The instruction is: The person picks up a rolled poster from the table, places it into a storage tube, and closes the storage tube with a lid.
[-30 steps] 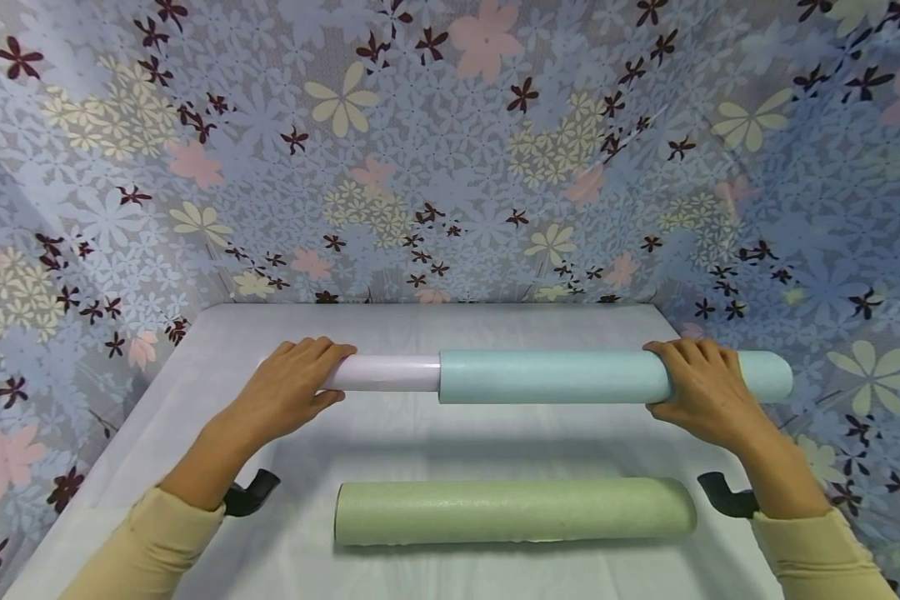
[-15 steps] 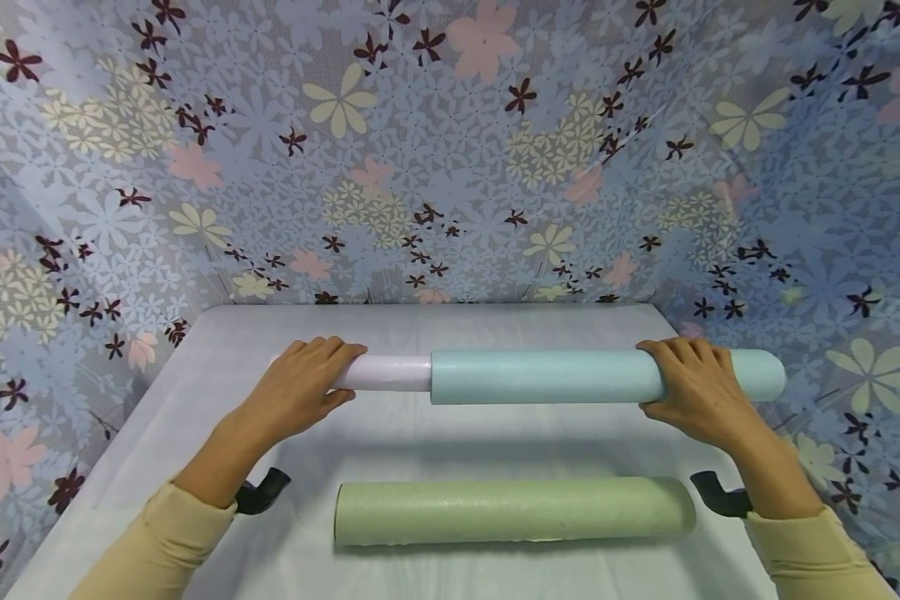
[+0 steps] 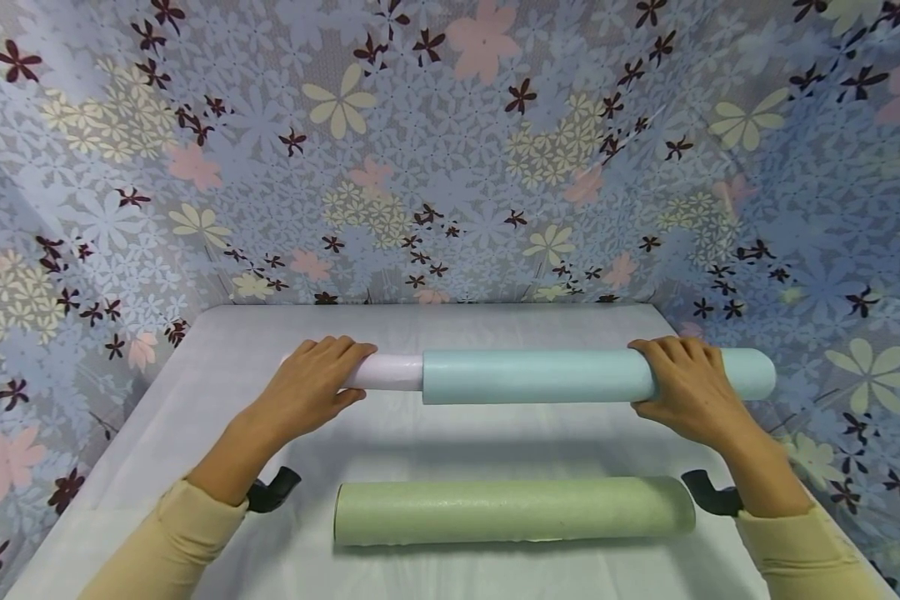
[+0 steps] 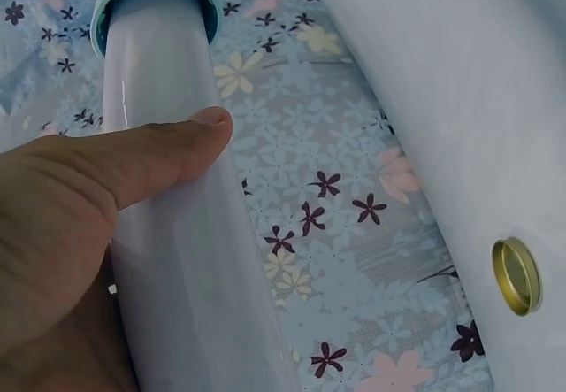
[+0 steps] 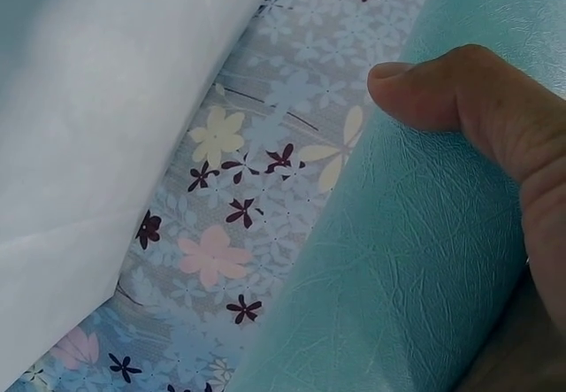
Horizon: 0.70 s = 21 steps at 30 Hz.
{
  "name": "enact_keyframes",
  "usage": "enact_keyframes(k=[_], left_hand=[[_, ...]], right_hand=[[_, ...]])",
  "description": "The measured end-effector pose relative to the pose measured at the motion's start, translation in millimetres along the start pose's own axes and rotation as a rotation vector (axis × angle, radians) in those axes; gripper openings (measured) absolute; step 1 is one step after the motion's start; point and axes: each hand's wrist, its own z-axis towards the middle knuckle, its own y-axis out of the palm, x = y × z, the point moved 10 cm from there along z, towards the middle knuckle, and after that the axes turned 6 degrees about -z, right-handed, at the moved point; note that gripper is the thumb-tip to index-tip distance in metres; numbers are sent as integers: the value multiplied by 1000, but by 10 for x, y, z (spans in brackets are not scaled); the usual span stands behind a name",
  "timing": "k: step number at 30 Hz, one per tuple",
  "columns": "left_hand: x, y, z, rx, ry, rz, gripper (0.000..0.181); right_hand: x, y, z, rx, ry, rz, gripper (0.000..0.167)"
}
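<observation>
Nearest you, at six o'clock on the desk (image 3: 420, 325), the green roll (image 3: 514, 510) lies from nine to three between your forearms. Nothing in view braces it, so a knock could set it turning toward you; the likeliest cause, I'd judge, is the black wrist mount (image 3: 716, 502) on your right, near the roll's three-o'clock end.

Beyond it, apparently raised off the desk given the shadow below, you hold the lilac tube (image 3: 390, 372), its three-o'clock end inside the mouth of the pale blue tube (image 3: 540, 375). Your hands are well apart, each clamped on: the left hand (image 3: 315, 379), at ten o'clock from the green roll, grips the lilac tube; the right hand (image 3: 686, 387), at two o'clock, grips the blue one near its rounded end. How tightly, I can't tell.

The lilac surface looks glossy — a slack left grip could let it slip. If one hand dips, the tubes would fall out of line and the blue rim could bind or scrape. Your left fingers sit near that rim too — closing the gap without shifting them could pinch.

Farthest, at twelve o'clock, hangs the floral cloth (image 3: 450, 125); swinging the blue end wide toward three could brush its side.
</observation>
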Motion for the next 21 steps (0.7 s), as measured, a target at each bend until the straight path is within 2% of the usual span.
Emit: enact_keyframes(k=[21], left_hand=[[108,55,70,-5,5,10,58]], right_hand=[[-124,25,52,8,5,-15,79]])
